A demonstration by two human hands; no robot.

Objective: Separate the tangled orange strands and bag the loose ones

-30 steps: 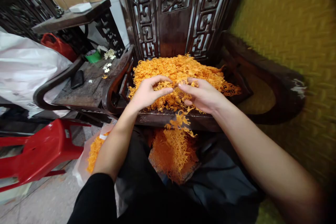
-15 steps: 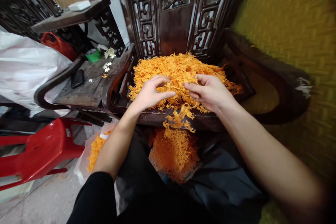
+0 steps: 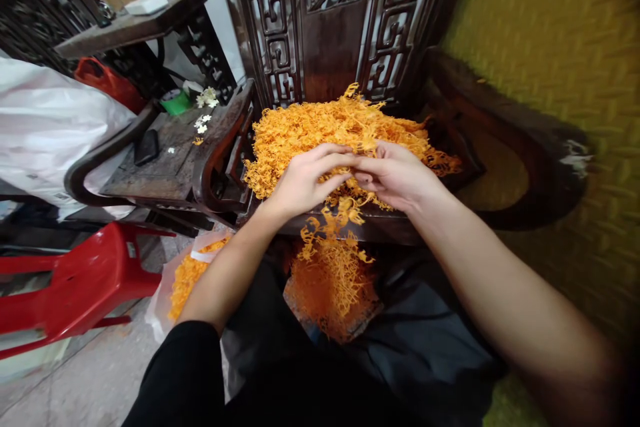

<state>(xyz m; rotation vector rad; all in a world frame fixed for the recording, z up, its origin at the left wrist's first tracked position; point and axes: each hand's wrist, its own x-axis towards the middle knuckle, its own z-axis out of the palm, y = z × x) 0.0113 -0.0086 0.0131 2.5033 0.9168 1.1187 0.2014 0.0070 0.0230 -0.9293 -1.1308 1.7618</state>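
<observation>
A big heap of orange, curly plastic-looking pieces (image 3: 300, 130) covers the seat of a dark carved wooden chair (image 3: 333, 47). My left hand (image 3: 313, 180) and my right hand (image 3: 395, 177) meet over the front of the heap, fingertips touching. The fingers of both hands are bent and closed together; whatever lies between them is too small to make out. Below the hands, a loose string of orange pieces (image 3: 345, 213) hangs over the seat's front edge. More thin orange strands (image 3: 340, 280) lie lower down, between the knees.
At the left stand a red plastic stool (image 3: 95, 280), a white sack (image 3: 55, 127) and a bag of orange pieces (image 3: 187, 280). A second wooden chair holds green tape (image 3: 176, 102), a black item (image 3: 147, 147) and white flower-like bits (image 3: 203, 123). A chair arm (image 3: 545, 147) curves at right.
My left hand has moved right, and its fingers have closed up against my right hand. A tuft of orange pieces now sticks up at the top of the heap.
</observation>
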